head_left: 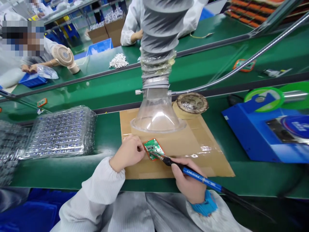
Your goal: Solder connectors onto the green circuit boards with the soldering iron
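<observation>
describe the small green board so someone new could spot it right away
Find the clear funnel hood over the brown cardboard mat. Just below its rim lies the circuit board, pinched by the left hand, the soldering iron tip on it. It's the mat's only green thing.

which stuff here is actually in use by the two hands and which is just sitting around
In use:
left hand steadying the green circuit board
right hand holding the blue soldering iron, tip on the board
cardboard sheet under the board
clear fume hood just behind it

Lying about:
stack of clear blister trays
blue machine
round tin
small fan
</observation>
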A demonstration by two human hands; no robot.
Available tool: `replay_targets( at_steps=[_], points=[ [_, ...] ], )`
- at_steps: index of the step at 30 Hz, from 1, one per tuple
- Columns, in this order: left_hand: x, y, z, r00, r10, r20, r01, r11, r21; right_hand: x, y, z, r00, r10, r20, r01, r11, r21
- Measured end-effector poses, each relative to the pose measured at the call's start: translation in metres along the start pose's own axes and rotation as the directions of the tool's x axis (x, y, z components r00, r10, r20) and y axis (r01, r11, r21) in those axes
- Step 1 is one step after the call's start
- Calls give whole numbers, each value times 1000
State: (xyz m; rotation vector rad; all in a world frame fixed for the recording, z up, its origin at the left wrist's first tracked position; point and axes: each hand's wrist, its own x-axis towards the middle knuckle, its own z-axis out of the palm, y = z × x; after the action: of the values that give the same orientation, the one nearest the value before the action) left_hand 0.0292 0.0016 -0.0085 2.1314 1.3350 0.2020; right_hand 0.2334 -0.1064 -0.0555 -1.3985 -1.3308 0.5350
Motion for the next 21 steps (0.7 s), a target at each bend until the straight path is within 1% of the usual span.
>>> replay_targets(
  at_steps=[4, 8, 12, 21],
  points=[
    [2, 2, -1, 1000, 5, 11, -5, 1000, 12, -1, 1, 1, 1000, -10, 17, 10, 1000, 13],
    [3, 3, -2, 1000, -4, 27, 3, 1000, 21, 1, -2, 0, 999, -26, 34, 26, 1000, -12],
    [3, 3, -3, 1000, 0, 26, -1, 1000, 24, 4, -7, 0, 996, -73, 50, 73, 997, -6],
    [3, 4, -3, 1000, 1, 23, -1, 1000, 15, 6, -7, 2, 991, -122, 50, 121, 992, 30]
  ],
)
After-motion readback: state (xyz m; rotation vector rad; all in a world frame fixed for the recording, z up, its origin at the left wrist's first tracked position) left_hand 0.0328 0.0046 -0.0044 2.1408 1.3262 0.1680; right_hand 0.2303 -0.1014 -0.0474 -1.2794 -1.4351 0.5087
